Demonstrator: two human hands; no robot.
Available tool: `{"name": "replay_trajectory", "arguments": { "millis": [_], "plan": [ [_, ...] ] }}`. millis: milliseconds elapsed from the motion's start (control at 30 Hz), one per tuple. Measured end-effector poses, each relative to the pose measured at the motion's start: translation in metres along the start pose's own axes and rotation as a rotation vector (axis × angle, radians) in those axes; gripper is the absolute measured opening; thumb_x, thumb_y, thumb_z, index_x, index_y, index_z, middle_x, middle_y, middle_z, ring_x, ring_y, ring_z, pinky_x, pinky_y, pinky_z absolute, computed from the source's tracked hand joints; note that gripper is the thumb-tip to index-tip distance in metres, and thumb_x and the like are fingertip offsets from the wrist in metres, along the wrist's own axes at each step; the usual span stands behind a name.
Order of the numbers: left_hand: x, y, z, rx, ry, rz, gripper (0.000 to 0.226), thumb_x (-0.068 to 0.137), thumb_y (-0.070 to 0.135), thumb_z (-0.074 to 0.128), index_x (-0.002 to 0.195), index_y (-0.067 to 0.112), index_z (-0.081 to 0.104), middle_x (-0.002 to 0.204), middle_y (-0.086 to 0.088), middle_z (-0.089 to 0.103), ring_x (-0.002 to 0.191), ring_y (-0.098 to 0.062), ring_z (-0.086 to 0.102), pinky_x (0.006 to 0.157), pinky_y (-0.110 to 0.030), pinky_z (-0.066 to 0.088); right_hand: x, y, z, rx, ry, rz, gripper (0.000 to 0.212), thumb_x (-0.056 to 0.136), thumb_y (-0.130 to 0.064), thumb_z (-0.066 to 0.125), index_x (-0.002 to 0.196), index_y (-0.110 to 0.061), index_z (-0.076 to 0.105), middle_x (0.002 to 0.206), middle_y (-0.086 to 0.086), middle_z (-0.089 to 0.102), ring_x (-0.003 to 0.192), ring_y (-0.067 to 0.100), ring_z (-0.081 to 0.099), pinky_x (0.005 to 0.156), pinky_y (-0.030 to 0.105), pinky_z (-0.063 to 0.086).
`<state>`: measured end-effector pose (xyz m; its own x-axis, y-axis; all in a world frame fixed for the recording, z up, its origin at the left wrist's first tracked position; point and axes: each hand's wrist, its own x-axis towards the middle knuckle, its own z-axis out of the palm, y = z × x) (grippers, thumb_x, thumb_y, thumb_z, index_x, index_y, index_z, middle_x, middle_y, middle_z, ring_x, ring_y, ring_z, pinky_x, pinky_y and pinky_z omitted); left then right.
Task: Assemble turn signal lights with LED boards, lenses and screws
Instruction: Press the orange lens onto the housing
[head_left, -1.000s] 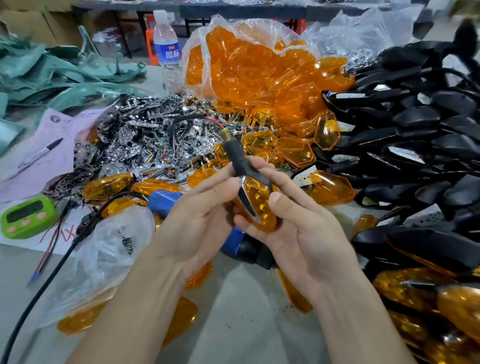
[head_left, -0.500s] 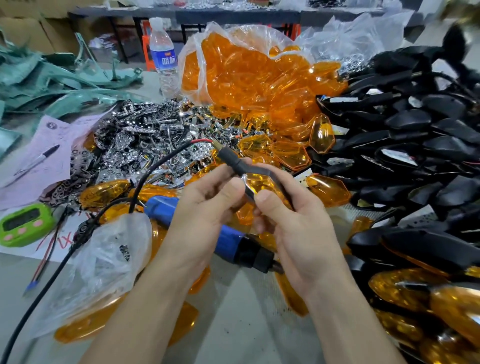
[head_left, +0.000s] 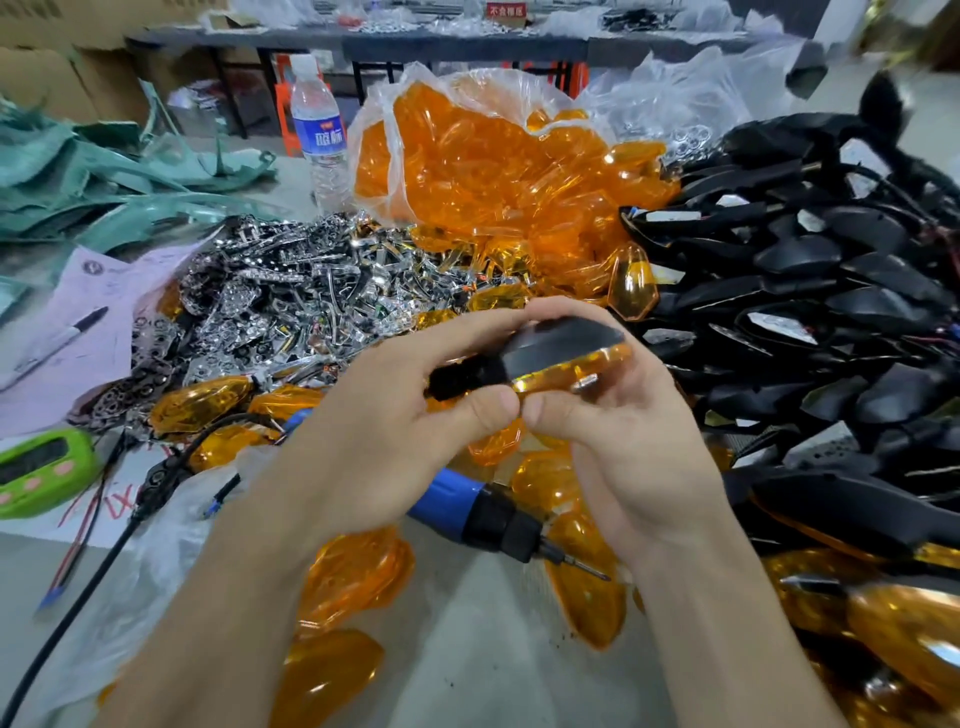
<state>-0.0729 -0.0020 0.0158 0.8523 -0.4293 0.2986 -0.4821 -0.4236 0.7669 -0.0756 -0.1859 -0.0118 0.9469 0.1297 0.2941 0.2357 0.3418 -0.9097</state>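
Observation:
Both hands hold one turn signal light (head_left: 556, 356) at the middle of the view, its black housing up and its amber lens along the lower edge. My left hand (head_left: 395, 431) pinches the black stalk end between thumb and fingers. My right hand (head_left: 613, 441) cups the lens end, thumb tip meeting the left thumb. Beneath the hands lies a blue electric screwdriver (head_left: 483, 512) with its bit pointing right. Behind are a heap of chrome LED boards (head_left: 291, 296), a bag of amber lenses (head_left: 498, 166) and a pile of black housings (head_left: 810, 291).
Loose amber lenses (head_left: 353, 577) lie on the grey table near my wrists. Assembled lights (head_left: 904, 623) are stacked at the lower right. A green timer (head_left: 41, 470), a marker pen (head_left: 57, 338) on pink paper, a water bottle (head_left: 319, 140) and the screwdriver's black cable (head_left: 104, 561) occupy the left.
The light has been turned over in my hands: its stalk swung from pointing up-left to lying level, and the black housing now faces up instead of the lens.

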Motion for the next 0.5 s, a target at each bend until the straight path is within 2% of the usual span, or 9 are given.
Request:
{"name": "replay_trajectory", "arguments": {
  "millis": [67, 100, 200, 233, 300, 367, 433, 500],
  "plan": [
    [0.006, 0.0, -0.005, -0.152, -0.181, 0.046, 0.051, 0.104, 0.026, 0.056, 0.154, 0.03, 0.045, 0.148, 0.013, 0.059, 0.138, -0.008, 0.054, 0.114, -0.034, 0.044, 0.005, -0.003, 0.004, -0.003, -0.065, -0.002, 0.051, 0.076, 0.005, 0.073, 0.12, -0.02, 0.071, 0.108, 0.01, 0.073, 0.104, 0.026, 0.069, 0.09, 0.038, 0.058],
    [0.008, -0.001, -0.006, -0.182, -0.201, 0.062, 0.052, 0.106, 0.021, 0.052, 0.156, 0.024, 0.042, 0.15, 0.009, 0.057, 0.14, -0.01, 0.052, 0.114, -0.031, 0.043, 0.007, -0.003, 0.006, -0.023, -0.074, 0.002, 0.049, 0.078, 0.001, 0.075, 0.122, -0.021, 0.07, 0.11, 0.01, 0.073, 0.108, 0.028, 0.067, 0.093, 0.041, 0.058],
    [0.011, -0.011, -0.004, -0.265, -0.088, 0.053, 0.052, 0.105, 0.019, 0.048, 0.157, 0.016, 0.042, 0.146, 0.005, 0.062, 0.135, -0.01, 0.057, 0.105, -0.021, 0.045, 0.01, -0.004, 0.006, -0.053, -0.091, 0.049, 0.048, 0.085, -0.011, 0.074, 0.13, -0.029, 0.068, 0.118, 0.014, 0.069, 0.113, 0.039, 0.063, 0.096, 0.053, 0.056],
    [0.009, -0.015, -0.002, -0.297, -0.037, 0.043, 0.052, 0.103, 0.021, 0.049, 0.155, 0.015, 0.045, 0.14, 0.002, 0.066, 0.129, -0.013, 0.062, 0.101, -0.023, 0.048, 0.01, -0.005, 0.005, -0.028, -0.106, 0.087, 0.046, 0.09, -0.015, 0.07, 0.132, -0.033, 0.067, 0.118, 0.016, 0.068, 0.107, 0.038, 0.064, 0.09, 0.051, 0.054],
    [0.007, -0.022, 0.001, -0.308, 0.035, 0.047, 0.052, 0.101, 0.026, 0.049, 0.152, 0.016, 0.05, 0.133, -0.001, 0.07, 0.122, -0.018, 0.066, 0.098, -0.027, 0.051, 0.011, -0.007, 0.003, 0.012, -0.125, 0.14, 0.04, 0.095, -0.024, 0.062, 0.133, -0.036, 0.067, 0.121, 0.023, 0.064, 0.097, 0.028, 0.063, 0.078, 0.038, 0.051],
    [0.005, -0.026, 0.006, -0.32, 0.093, 0.068, 0.048, 0.101, 0.025, 0.051, 0.148, 0.019, 0.054, 0.131, 0.003, 0.071, 0.122, -0.016, 0.066, 0.097, -0.021, 0.05, 0.011, -0.004, 0.003, -0.033, -0.115, 0.13, 0.037, 0.096, -0.028, 0.06, 0.13, -0.036, 0.068, 0.123, 0.029, 0.058, 0.095, 0.025, 0.059, 0.074, 0.03, 0.05],
    [0.003, -0.029, 0.01, -0.379, 0.142, 0.064, 0.043, 0.101, 0.023, 0.053, 0.144, 0.022, 0.058, 0.128, 0.007, 0.073, 0.12, -0.011, 0.068, 0.095, -0.018, 0.05, 0.012, 0.002, 0.004, -0.049, -0.109, 0.096, 0.035, 0.095, -0.027, 0.062, 0.129, -0.033, 0.068, 0.117, 0.034, 0.055, 0.092, 0.028, 0.054, 0.072, 0.028, 0.049],
    [0.002, -0.028, 0.014, -0.436, 0.177, 0.048, 0.039, 0.099, 0.024, 0.055, 0.137, 0.025, 0.063, 0.12, 0.009, 0.076, 0.109, -0.006, 0.071, 0.088, -0.015, 0.052, 0.011, 0.008, 0.005, -0.084, -0.119, 0.053, 0.035, 0.095, -0.026, 0.063, 0.129, -0.03, 0.068, 0.11, 0.035, 0.055, 0.089, 0.031, 0.052, 0.072, 0.028, 0.047]
  ]
}}
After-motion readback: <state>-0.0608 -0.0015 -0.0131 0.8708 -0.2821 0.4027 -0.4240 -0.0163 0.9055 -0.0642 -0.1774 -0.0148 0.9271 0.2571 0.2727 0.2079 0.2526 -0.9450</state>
